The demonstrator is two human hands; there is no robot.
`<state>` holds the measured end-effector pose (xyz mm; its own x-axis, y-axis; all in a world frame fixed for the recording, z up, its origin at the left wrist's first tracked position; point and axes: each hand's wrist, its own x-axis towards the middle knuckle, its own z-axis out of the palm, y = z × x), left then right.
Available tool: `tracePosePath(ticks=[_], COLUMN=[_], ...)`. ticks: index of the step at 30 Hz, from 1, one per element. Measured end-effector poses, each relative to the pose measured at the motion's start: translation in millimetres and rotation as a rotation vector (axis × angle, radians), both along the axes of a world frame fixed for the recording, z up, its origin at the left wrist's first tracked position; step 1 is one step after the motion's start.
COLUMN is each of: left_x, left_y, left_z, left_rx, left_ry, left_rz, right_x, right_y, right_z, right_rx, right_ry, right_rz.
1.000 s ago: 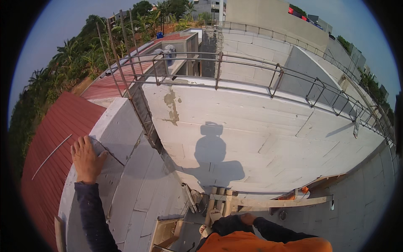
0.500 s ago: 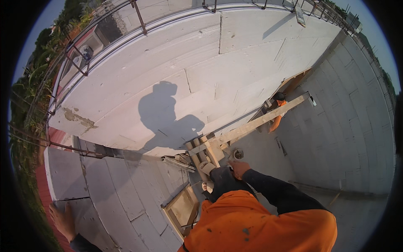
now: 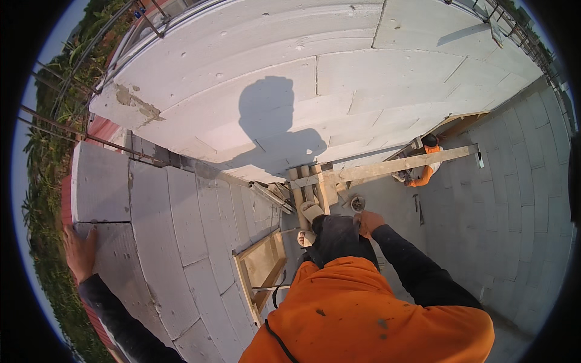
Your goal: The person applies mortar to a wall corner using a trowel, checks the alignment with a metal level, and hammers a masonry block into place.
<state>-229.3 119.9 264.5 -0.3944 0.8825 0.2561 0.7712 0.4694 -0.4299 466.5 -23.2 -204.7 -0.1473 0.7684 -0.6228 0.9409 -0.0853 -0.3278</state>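
My left hand (image 3: 80,253) rests with fingers apart on the upper edge of a pale block wall (image 3: 154,278) at the left, beside a dark joint between blocks. My right hand (image 3: 369,224) is closed at the knee of my dark trouser leg (image 3: 336,239); what its fingers hold, if anything, is hidden. My sandalled feet (image 3: 311,213) stand on wooden poles and planks (image 3: 324,184) high above a grey floor. A wooden frame (image 3: 245,263) sits below me along the left wall. My shadow lies on the sunlit block wall (image 3: 363,85) ahead.
A long timber (image 3: 405,163) spans toward the right wall (image 3: 520,199). Below it a co-worker (image 3: 431,160) in orange and white crouches near a round container (image 3: 357,203). Rebar cages (image 3: 66,127) run along the wall tops; greenery and red roofing lie beyond the left edge.
The view has swung from the rooftops down toward my feet and the floor. My left hand still lies on the wall's edge; my right remains by my leg. The co-worker shows more.
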Motion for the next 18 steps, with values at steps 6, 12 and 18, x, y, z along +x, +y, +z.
tracePosePath(ticks=[6,12,18], left_x=[-43,23,-11], left_y=[-13,-2,1], left_z=[-16,6,-9], left_rx=[0.054,0.005,-0.018], left_ry=[0.065,0.003,0.002], left_rz=[-0.064,0.033,-0.021], right_x=[-13,-69,-31], right_y=[-3,31,-14], right_z=[-29,-27,-58], right_rx=[-0.083,0.384,-0.132], right_ry=[0.041,0.326,0.082], right_rz=[-0.074,-0.412,-0.203])
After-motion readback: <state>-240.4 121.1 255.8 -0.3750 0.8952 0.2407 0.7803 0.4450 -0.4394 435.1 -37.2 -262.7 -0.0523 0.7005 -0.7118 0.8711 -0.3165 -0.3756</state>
